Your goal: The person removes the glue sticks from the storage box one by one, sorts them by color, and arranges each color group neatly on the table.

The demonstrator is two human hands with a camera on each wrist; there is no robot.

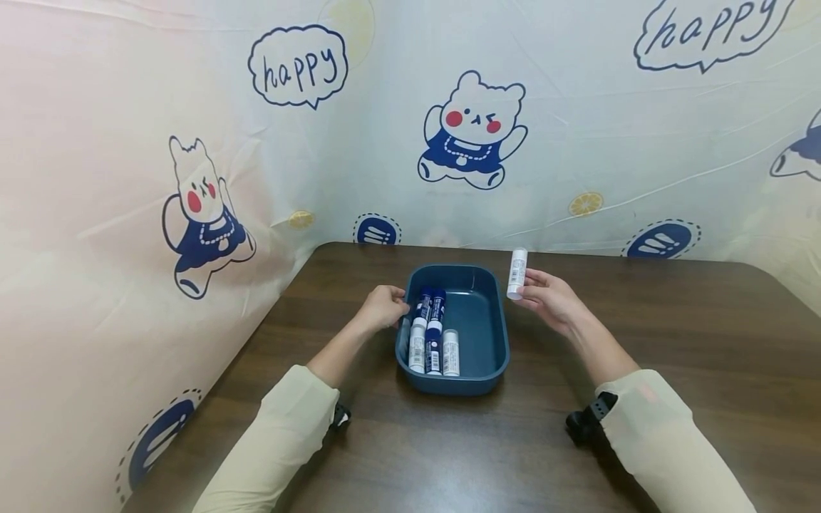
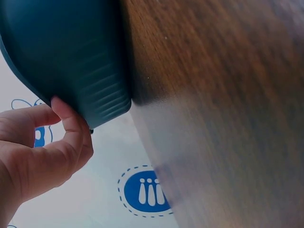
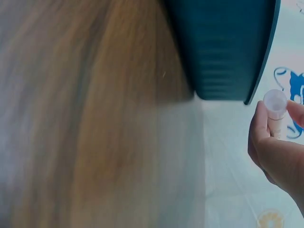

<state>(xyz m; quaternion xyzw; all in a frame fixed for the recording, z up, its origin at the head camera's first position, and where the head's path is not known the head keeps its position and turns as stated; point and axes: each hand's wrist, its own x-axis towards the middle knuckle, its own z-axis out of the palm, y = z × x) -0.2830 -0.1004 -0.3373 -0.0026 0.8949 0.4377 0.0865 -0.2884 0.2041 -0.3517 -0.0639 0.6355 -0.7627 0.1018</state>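
The left hand (image 1: 383, 308) is at the left side of a dark teal bin (image 1: 452, 385), toward its far end. Its grip is closed on the bin's rim, thumb and fingers pinching the edge.

The right hand (image 1: 550, 298) has its grip on a white tube (image 1: 517, 274), pinched near its lower end between thumb and fingers. This tube stands nearly upright with a slight tilt, raised above the table (image 1: 417, 456) just beyond the bin's far right corner and apart from it. The right wrist view shows a pale round end of the tube facing the camera.

The bin rests on the table. Five tubes lie inside along its left part. The far row consists of two dark blue tubes (image 1: 437, 306), side by side. The near row reads, from the left: a white labelled tube (image 1: 417, 350), a dark blue tube with a white label (image 1: 432, 353), and a second white labelled tube (image 1: 451, 353). The bin's right portion shows bare floor.

Both forearms wear pale sleeves (image 1: 667, 442); a black strap (image 1: 603, 406) is visible at the right wrist. A printed cloth (image 1: 385, 142) hangs behind the table.
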